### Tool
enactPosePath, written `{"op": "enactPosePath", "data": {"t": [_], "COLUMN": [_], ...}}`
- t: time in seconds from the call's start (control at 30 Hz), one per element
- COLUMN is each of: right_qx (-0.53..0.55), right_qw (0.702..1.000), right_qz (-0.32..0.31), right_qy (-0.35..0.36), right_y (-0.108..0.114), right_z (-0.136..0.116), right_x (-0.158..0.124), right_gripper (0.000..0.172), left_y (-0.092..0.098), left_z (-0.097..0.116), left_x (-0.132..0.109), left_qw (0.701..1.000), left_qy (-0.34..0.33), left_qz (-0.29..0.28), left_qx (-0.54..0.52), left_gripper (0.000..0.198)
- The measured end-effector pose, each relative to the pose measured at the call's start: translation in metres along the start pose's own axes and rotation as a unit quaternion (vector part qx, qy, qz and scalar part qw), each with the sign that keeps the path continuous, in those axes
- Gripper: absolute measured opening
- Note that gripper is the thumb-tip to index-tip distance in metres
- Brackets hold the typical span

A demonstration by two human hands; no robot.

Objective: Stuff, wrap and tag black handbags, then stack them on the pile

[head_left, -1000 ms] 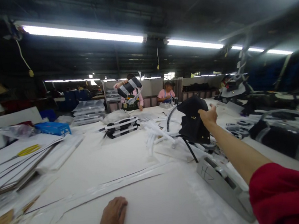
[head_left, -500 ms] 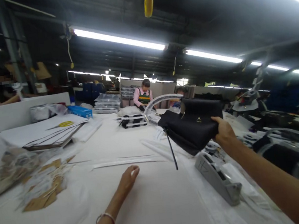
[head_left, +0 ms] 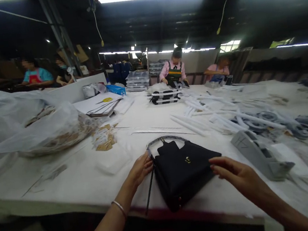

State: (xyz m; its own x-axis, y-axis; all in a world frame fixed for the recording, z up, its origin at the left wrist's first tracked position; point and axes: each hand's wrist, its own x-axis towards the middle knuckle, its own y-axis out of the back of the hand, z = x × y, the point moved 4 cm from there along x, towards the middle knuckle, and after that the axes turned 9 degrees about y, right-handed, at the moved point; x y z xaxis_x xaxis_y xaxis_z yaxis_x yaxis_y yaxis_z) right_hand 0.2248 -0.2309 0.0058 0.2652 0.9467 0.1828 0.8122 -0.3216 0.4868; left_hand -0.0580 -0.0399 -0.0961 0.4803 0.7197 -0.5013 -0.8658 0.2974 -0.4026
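A black handbag (head_left: 183, 168) with a gold clasp lies on the white table in front of me. Its handle (head_left: 153, 141) is wrapped in clear or white film and arches off the far left side. A thin black strap hangs down beside the bag's left edge. My left hand (head_left: 140, 170) is at that edge, fingers extended, near the handle's base; whether it touches is hard to tell. At the bag's right corner is my right hand (head_left: 232, 171), its thumb and fingers apart, not wrapped round the bag.
A grey tape dispenser (head_left: 258, 154) stands to the right. Brown tags (head_left: 104, 139) and a large plastic bag (head_left: 55, 124) lie left. Yellow scissors (head_left: 106, 99) rest on stacked sheets. White strips lie across the middle and right. Co-workers sit and stand beyond the table.
The handbag has come from the right, held up in my right hand, down onto the table before me. My right hand has loosened from it; my left hand has moved to its side.
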Motion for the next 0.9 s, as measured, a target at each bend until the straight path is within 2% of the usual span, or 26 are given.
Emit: {"op": "enactPosePath", "data": {"t": [0.07,0.13,0.2,0.27,0.37,0.53,0.67,0.77,0.9], "right_qx": [-0.111,-0.203,-0.280,-0.339,-0.384,-0.372,-0.373,-0.376,-0.353], "right_qw": [0.986,0.948,0.894,0.848,0.817,0.809,0.822,0.837,0.872], "right_qz": [0.013,-0.040,-0.109,-0.134,-0.090,-0.036,0.013,0.060,0.133], "right_qy": [0.125,0.241,0.332,0.384,0.421,0.455,0.430,0.394,0.312], "right_y": [0.007,-0.004,-0.025,-0.042,-0.050,-0.044,-0.047,-0.056,-0.072], "right_z": [-0.008,-0.005,0.010,0.028,0.047,0.061,0.067,0.067,0.072], "right_x": [0.020,0.028,0.026,0.018,0.002,-0.033,-0.046,-0.037,-0.006], "right_gripper": [0.040,0.050,0.063,0.069,0.068,0.069,0.071,0.073,0.075], "left_y": [-0.002,-0.006,-0.010,-0.015,-0.027,-0.061,-0.095,-0.113,-0.131], "left_z": [-0.005,-0.007,-0.006,-0.002,0.008,0.026,0.040,0.053,0.061], "left_x": [0.001,0.002,0.002,0.000,-0.010,-0.036,-0.056,-0.068,-0.085], "left_qw": [1.000,0.999,0.999,0.998,0.998,0.996,0.987,0.979,0.957], "left_qy": [0.013,0.023,0.027,0.026,0.004,-0.050,-0.111,-0.156,-0.240], "left_qz": [0.001,0.003,0.000,-0.011,-0.032,-0.073,-0.109,-0.124,-0.147], "left_qx": [-0.015,-0.030,-0.043,-0.053,-0.060,-0.026,0.045,0.042,0.071], "left_gripper": [0.035,0.030,0.025,0.020,0.018,0.031,0.042,0.044,0.037]}}
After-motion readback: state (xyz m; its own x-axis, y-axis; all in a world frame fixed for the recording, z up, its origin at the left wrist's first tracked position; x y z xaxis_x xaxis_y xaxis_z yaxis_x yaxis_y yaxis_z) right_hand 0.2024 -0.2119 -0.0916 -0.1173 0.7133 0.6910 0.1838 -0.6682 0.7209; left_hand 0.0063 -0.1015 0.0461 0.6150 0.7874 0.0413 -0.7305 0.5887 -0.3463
